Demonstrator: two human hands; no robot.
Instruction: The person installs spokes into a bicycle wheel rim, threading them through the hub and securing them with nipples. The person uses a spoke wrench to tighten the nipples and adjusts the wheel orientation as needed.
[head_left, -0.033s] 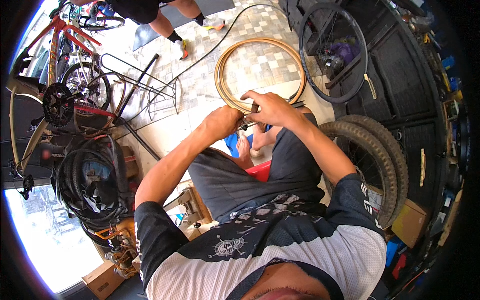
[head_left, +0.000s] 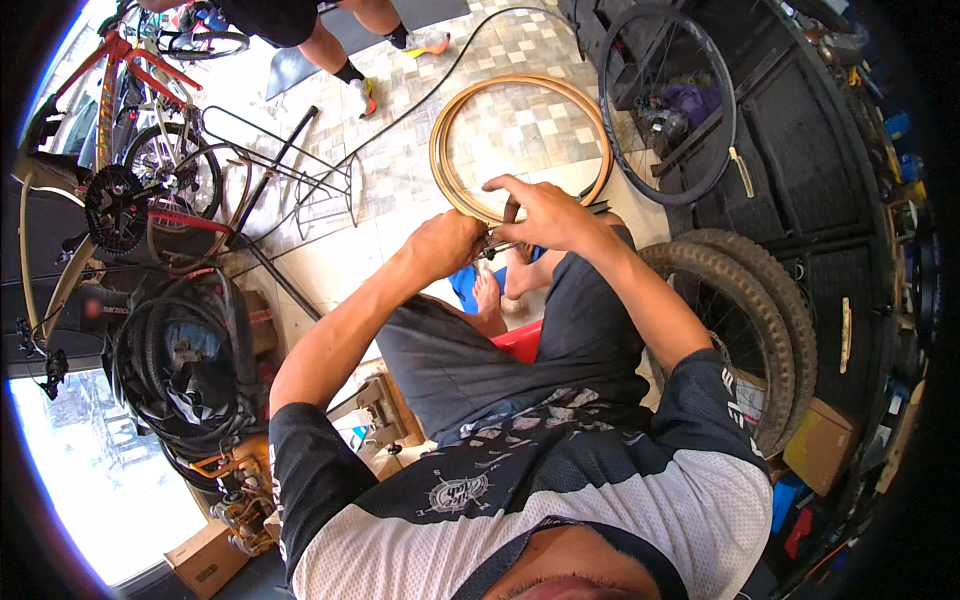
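In front of my knees my left hand (head_left: 447,243) is closed around one end of a small dark metal part (head_left: 488,250), whose kind I cannot make out. Facing it, my right hand (head_left: 548,216) has its lower fingers on the same part, while the index finger is raised and bent away. The fingers hide most of the part. A dark strip (head_left: 599,208) shows just beyond my right wrist, above the knee. Past the hands, tan bicycle tyres (head_left: 440,140) lie in loops on the tiled floor.
A bare wheel (head_left: 732,110) leans on dark cabinets at the right. Knobby tyres (head_left: 785,300) stand by my right leg. On the left are a red bicycle frame (head_left: 108,95), a black rack (head_left: 270,140) and piled inner tubes (head_left: 150,350). A person's shoe (head_left: 360,98) shows ahead.
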